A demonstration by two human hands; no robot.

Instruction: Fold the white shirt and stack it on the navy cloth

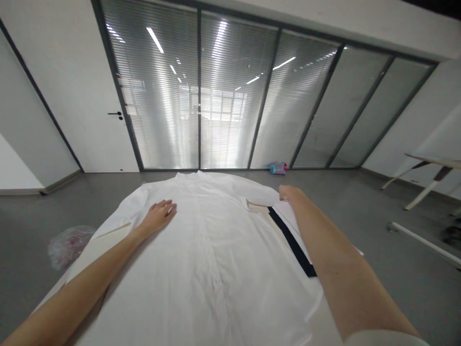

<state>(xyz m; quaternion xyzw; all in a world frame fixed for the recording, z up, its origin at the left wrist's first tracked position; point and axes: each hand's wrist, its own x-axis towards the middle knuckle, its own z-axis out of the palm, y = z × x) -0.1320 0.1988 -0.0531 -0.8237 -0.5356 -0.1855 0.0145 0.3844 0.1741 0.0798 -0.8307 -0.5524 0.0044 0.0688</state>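
Observation:
A white shirt [216,250] lies spread flat over a table, its collar end at the far side. My left hand [158,215] rests flat on the shirt's left part, fingers stretched out and together, holding nothing. My right hand [288,193] is at the shirt's far right edge, curled down over a fold of white cloth; its fingers are mostly hidden behind the wrist. A dark strip [291,242] shows along the right side beside my right forearm.
A glass wall with blinds [223,96] and a white door [90,96] stand ahead. A crumpled plastic bag [68,245] lies on the grey floor at left. A small blue and red object [278,168] sits by the glass. Table legs [421,192] stand at right.

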